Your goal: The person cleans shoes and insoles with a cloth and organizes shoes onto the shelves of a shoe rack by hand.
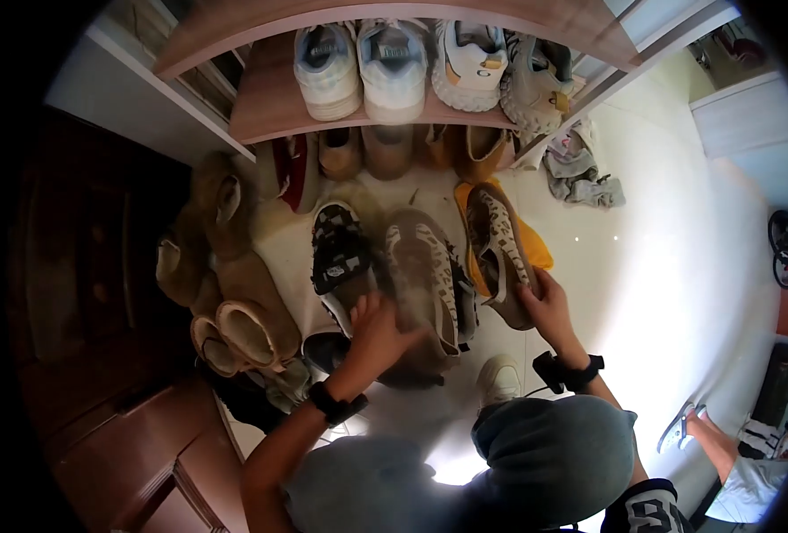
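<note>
My left hand (378, 339) reaches over the heel end of a black-and-white checked slide sandal (339, 249), its thumb spread from the fingers; whether it touches the sandal I cannot tell. My right hand (549, 311) grips the heel of a brown patterned sneaker (493, 240), tilted over a yellow-orange cloth or bag (531, 244). Between my hands stands the similar brown sneaker (419, 266), toe toward the rack, with a dark shoe (467, 311) partly hidden beside it. Another dark shoe (324, 351) lies partly behind my left forearm.
A wooden shoe rack (394, 11) holds white sneakers (392, 75) and beige sneakers (536, 84); brown shoes (388, 151) sit below. Tan boots (247, 329) stand left by a dark wooden door (101, 311). A grey cloth (580, 169) lies right. Another person's leg (713, 444) shows lower right.
</note>
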Tool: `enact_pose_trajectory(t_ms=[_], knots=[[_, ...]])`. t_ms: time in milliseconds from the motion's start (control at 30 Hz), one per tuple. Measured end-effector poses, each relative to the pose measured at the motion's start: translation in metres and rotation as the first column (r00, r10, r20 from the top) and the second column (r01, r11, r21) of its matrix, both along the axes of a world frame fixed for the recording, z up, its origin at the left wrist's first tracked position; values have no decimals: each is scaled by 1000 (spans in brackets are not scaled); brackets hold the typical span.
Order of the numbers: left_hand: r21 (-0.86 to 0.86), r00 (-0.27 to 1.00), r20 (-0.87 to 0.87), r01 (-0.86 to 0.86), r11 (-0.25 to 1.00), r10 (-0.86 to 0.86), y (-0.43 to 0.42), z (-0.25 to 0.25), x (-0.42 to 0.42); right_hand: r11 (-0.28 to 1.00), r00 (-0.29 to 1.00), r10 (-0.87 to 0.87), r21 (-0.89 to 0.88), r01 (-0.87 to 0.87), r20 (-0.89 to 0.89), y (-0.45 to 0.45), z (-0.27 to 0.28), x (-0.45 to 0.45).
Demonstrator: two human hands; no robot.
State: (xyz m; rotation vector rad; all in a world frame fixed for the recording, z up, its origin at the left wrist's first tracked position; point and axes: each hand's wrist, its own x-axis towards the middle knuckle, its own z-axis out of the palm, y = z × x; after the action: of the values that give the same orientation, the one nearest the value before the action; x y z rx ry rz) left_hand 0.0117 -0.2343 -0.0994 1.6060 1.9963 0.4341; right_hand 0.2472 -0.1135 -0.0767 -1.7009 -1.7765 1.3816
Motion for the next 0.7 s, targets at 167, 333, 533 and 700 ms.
enact_pose_trajectory(t_ms=[167,333,533,700], knots=[[55,993,112,22,998,-28,25,3,20,926,980,143,331,-183,141,-6,44,-18],[-17,912,396,-106,994,104,29,4,30,797,861,388,348,-493,329,-21,44,-25],[-104,797,529,-279,955,290,18,-17,34,710,750,517,284,-645,412,-21,74,-35],[-93,633,661,-465,881,404,25,-19,36,741,757,583,189,-644,295,-20,79,-43]])
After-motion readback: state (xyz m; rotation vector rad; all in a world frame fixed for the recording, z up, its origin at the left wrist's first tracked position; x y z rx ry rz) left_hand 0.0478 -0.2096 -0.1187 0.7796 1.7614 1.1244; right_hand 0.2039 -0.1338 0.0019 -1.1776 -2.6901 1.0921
